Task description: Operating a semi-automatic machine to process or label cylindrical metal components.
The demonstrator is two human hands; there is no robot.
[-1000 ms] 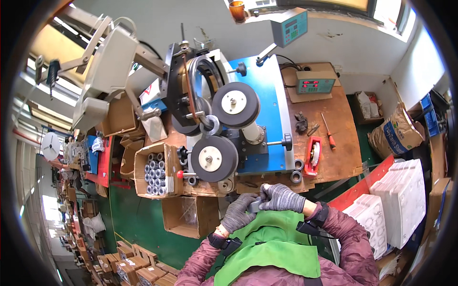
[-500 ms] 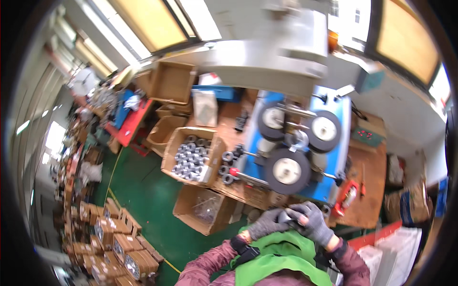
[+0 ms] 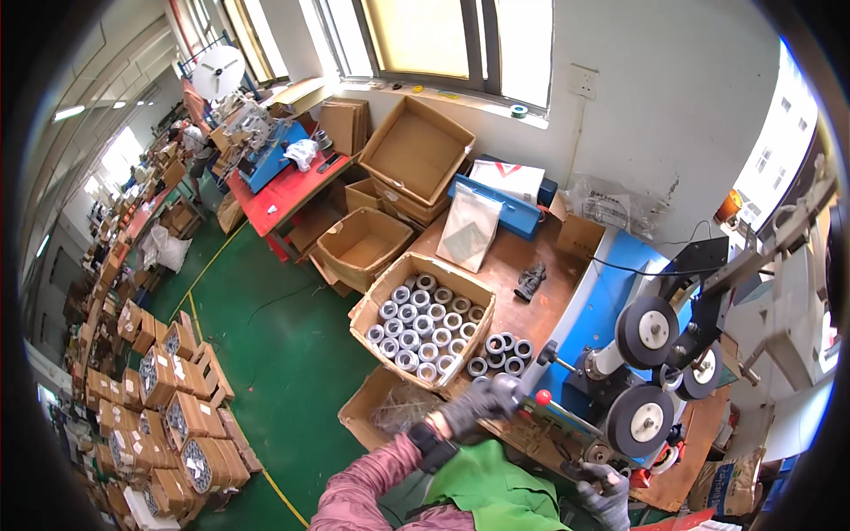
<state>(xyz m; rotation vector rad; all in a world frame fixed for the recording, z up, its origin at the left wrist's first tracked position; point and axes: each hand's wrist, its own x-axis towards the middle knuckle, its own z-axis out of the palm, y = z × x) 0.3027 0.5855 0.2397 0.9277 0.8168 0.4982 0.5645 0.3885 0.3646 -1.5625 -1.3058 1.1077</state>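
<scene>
My left hand (image 3: 469, 407), in a dark grey glove, is closed around a grey metal ring (image 3: 507, 390) at the bench's near edge. Just beyond it stand several similar metal rings (image 3: 498, 364) on the bench. To their left, a cardboard carton (image 3: 469, 281) holds upright rings in rows. My right hand (image 3: 604, 496), gloved with bare fingertips, is low beside the bench edge with its fingers apart and nothing visible in them. Above it is a machine with black-rimmed wheels (image 3: 639, 422) on a blue base, and a red-knobbed lever (image 3: 543, 397) points toward my left hand.
An open carton with clear plastic (image 3: 372, 409) sits below the ring carton. Empty cartons (image 3: 363, 239) and a blue tray (image 3: 500, 208) lie farther back. A dark tool (image 3: 530, 282) rests on the wooden bench. Stacked cartons (image 3: 181, 403) stand on the green floor at left.
The view has swung left, so the machine appears farther right. My hands, earlier together at a small metal part before the apron, have separated; the left has reached forward toward the rings.
</scene>
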